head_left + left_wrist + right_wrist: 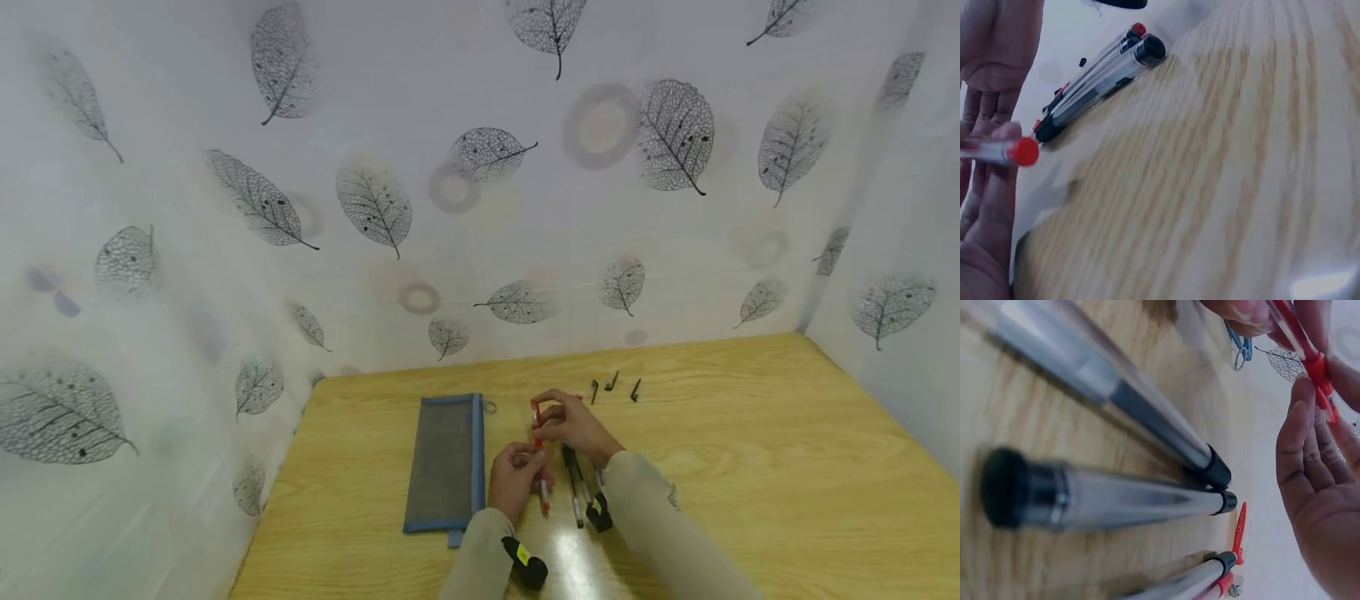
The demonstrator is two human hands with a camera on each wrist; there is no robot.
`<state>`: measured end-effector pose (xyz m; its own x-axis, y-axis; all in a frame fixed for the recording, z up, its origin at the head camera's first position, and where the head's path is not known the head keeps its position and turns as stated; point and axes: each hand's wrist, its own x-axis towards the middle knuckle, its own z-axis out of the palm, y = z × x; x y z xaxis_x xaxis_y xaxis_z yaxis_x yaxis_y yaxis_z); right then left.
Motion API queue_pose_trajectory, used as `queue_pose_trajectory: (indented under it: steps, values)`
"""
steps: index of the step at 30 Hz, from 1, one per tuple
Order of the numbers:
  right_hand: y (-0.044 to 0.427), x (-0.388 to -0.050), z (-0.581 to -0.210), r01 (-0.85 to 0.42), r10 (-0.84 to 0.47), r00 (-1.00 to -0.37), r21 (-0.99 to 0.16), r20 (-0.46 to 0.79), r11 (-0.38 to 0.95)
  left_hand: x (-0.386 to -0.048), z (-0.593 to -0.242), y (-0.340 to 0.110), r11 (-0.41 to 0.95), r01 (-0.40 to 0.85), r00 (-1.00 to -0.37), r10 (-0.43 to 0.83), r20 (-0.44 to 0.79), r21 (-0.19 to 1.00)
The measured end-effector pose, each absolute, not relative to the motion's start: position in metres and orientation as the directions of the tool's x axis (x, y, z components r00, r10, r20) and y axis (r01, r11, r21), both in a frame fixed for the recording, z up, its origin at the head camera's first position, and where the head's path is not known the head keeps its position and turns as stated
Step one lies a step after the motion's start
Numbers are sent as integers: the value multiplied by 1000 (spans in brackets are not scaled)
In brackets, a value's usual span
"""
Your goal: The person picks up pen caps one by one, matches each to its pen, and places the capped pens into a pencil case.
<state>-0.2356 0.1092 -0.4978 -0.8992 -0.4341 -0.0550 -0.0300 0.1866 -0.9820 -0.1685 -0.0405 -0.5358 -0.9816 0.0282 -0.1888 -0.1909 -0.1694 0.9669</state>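
While both hands meet over the surface (750,467), they hold one red pen (543,492) between the flat mesh pouch (442,462) and a group of black pens (576,492). The left hand (516,482) has a narrow grip, pinching the barrel; the right hand (573,423) has its fingers drawn in about the pen's red far part, where a clip shows in the right wrist view.

Judging by how things lie, the handling is partway along: three small black clipped pieces (636,389), which look like caps, lie loose towards the wall, apart from the pens, and a red clipped piece (1240,531) lies there too. The held pen seems unfinished, since both hands are at it; whether its red far part is fully seated, going on or coming off, I cannot tell. No pen can be made out inside the pouch.

The red pen's long axis runs away from the person, its far end leaning slightly left in the head view. The clipped part points to the wall; the red plug end points back towards the person and, in the left wrist view, appears raised off the surface.
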Motion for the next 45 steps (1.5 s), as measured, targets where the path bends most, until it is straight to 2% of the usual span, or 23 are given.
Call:
queue_pose_trajectory:
  steps: [10,17,23,29,36,40,45]
  values:
    - [91,-239,-502,13,-330,-939,-967,-100,254,-161,-528,-44,33,-174,-977,-127,-169,984]
    - [80,-244,-504,-82,-343,-939,-937,-42,339,-158,-520,-49,162,-194,-974,-152,-170,968]
    - [70,-247,-503,-5,-253,-959,-890,-124,456,-154,-517,-45,253,-122,-981,-175,-78,960]
    - [66,-248,-505,-45,-219,-969,-793,-113,608,-152,-517,-42,268,-78,-976,-215,-19,960]
    - [70,-248,-505,-53,-198,-975,-767,-97,640,-152,-515,-42,184,-55,-985,-170,-23,981]
    - [78,-246,-503,-29,-190,-976,-796,-109,605,-150,-513,-42,144,-35,-991,-135,-15,989]
    - [93,-246,-498,18,-206,-970,-885,-127,464,-150,-511,-40,129,-61,-996,-65,-53,990]
